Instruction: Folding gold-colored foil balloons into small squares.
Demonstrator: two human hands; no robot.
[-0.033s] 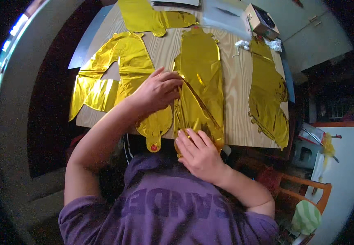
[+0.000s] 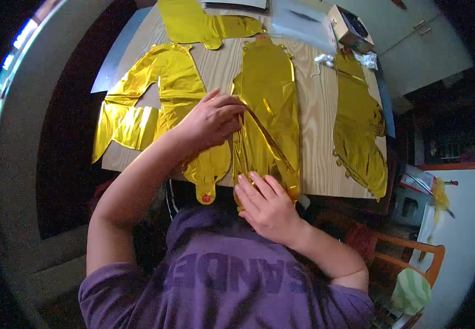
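Note:
A flat, uninflated gold foil balloon [image 2: 267, 71] lies lengthwise before me, its near end by the table's front edge. My left hand [image 2: 215, 120] pinches its left edge about midway along and lifts a crease of foil, which slants down to the right. Over the near end, my right hand [image 2: 267, 205] rests with fingers stretched out on the foil. Left of it, a second gold foil balloon [image 2: 180, 74] with a curved outline is partly hidden under my left forearm; its tab with a red mark hangs at the front edge.
Another gold foil balloon [image 2: 193, 24] lies at the far left, and one more gold foil balloon [image 2: 358, 120] along the right side. An open box [image 2: 350, 27], clear plastic sheeting [image 2: 303, 24] and white string [image 2: 323, 59] sit at the back right of the wooden table [image 2: 320, 131]. A wooden chair [image 2: 437, 263] stands lower right.

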